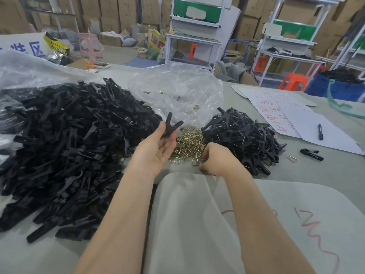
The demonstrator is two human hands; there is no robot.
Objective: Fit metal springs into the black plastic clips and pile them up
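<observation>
Left grip (158, 147) pinching black clip (170, 125), right grip (215, 159) over springs (187, 143), fingertips hidden, hold unclear

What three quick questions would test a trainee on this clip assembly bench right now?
1. Which heap holds finished clips with springs fitted: the large left pile or the small right pile?
2. True or false: the left hand holds a black clip up off the table.
3. The loose brass springs lie: A in the left hand, B between the two piles, C on top of the small right pile.

Key: 1 small right pile; 2 true; 3 B.
</observation>
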